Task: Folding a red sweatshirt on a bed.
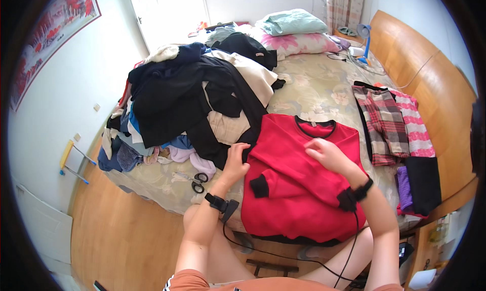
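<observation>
A red sweatshirt (pixel 300 211) with a black neckband and black cuffs lies spread on the bed before me, its neck pointing away. Both of its sleeves are folded inward across the front. My left hand (pixel 236 162) is at the sweatshirt's left edge, thumb and fingers apart; whether it touches the cloth I cannot tell. Over the upper right chest, below the neckband, my right hand (pixel 328 154) is loosely curled with no cloth visible in it. Black straps with a cable circle both wrists.
A large heap of clothes (pixel 171 97) covers the bed's left side. Black-handled scissors (pixel 198 182) lie near its front edge. Folded plaid clothing (pixel 383 124) and a folded black garment (pixel 425 184) lie along the wooden headboard (pixel 421 74). Pillows (pixel 292 23) and a blue lamp (pixel 364 44) are farther back.
</observation>
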Tool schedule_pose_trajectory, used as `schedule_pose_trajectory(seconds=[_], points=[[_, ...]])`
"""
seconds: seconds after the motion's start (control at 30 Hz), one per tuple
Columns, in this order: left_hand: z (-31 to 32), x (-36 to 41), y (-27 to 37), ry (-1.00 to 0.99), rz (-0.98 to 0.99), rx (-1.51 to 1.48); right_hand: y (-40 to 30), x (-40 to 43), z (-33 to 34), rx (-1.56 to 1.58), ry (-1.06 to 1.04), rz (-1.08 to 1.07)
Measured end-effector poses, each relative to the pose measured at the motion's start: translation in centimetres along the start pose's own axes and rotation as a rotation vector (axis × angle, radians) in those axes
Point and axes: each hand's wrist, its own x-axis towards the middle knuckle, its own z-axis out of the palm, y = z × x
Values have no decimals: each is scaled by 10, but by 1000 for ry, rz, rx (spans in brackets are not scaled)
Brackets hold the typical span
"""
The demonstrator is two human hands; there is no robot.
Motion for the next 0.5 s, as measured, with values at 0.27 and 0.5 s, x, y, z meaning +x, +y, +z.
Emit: schedule_pose_trajectory(seconds=[0.27, 0.5], points=[[33, 13, 11, -19, -48, 289, 12, 175, 58, -195, -134, 318], [15, 17, -8, -92, -76, 130, -15, 199, 84, 229, -273, 621]])
